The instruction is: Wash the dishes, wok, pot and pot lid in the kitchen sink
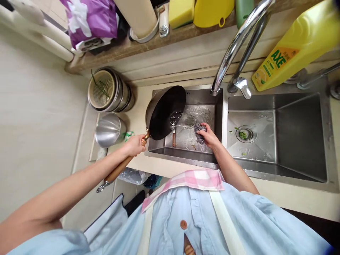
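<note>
My left hand (133, 145) grips the wooden handle (118, 169) of a dark carbon-steel wok (166, 112), which it holds tilted over the left basin of a stainless steel double sink (186, 156). Water glistens inside the wok. My right hand (209, 136) is closed on a grey steel-wool scourer (199, 132), just right of the wok's rim and apart from it. Below the wok, a wooden-handled utensil (173, 138) lies in the basin, its far end hidden. A clear glass lid or bowl (190, 121) sits in the basin too.
A chrome faucet (233, 49) arches over the sink's divider, beside a yellow AXE dish soap bottle (292, 49). Green scraps lie at the right basin's drain (245, 134). Stacked steel pots (108, 90) and a steel bowl (109, 130) stand left of the sink.
</note>
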The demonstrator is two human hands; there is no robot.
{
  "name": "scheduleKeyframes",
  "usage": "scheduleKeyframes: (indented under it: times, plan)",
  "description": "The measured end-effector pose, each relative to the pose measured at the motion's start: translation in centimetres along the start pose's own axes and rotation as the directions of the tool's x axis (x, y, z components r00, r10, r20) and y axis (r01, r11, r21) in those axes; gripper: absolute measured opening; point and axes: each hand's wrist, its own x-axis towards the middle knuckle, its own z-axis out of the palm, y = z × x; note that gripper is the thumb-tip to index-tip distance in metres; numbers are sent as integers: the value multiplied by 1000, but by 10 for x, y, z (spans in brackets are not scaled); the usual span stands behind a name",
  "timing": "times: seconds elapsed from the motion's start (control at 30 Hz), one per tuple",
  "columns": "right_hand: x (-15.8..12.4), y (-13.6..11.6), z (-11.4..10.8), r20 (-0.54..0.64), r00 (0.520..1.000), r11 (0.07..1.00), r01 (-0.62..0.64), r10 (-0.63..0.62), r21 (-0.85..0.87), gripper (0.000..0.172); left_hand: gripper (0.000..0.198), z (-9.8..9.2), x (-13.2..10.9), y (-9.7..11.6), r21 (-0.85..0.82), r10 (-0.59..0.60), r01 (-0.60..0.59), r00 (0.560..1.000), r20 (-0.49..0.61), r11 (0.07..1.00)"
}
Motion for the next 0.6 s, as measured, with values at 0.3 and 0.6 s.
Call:
scheduleKeyframes:
  times: [0.3, 0.6]
  plan:
    - [5, 22, -9, -116, 993, 958, -16, -18, -286, 75, 28, 23, -37, -37, 99, 136, -109, 933, -335, 989]
    - [17, 25, -14, -96, 987, 492, -21, -129, -870, 66, 57, 88, -82, -62, -855, 100, -139, 990, -102, 500]
